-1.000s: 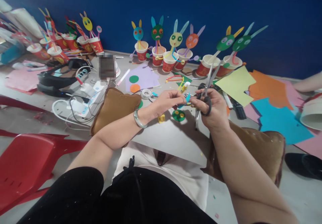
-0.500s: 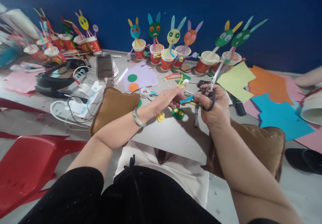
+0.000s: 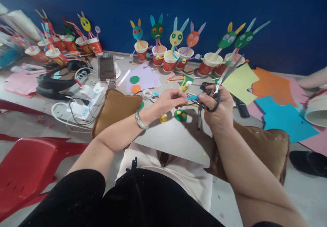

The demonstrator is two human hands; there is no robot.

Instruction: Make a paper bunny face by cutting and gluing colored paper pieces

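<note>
Between my hands is a small blue strip of paper [image 3: 192, 98]. My left hand [image 3: 171, 101] pinches its left end with thumb and fingertips. The fingers of my right hand [image 3: 218, 106] are wrapped round the black handles of a pair of scissors [image 3: 221, 80], and its thumb and fingertip touch the strip's right end. The scissor blades point up and away, slightly apart. Below the strip lies a green paper oval [image 3: 181, 115] with yellow spots. Small yellow paper pieces [image 3: 163, 118] lie beside my left wrist.
Paper cups [image 3: 170, 62] with rabbit-like paper figures line the blue wall. Coloured sheets [image 3: 286, 108] lie at right, near another person's arm [image 3: 313, 79]. A roll of tape [image 3: 147, 94], a power strip [image 3: 93, 99] and brown cushions [image 3: 116, 108] surround my arms.
My left hand's fingers, outstretched before, have closed on the blue strip's left end. My right hand still holds the scissors, whose blades have tilted a little to the right.
</note>
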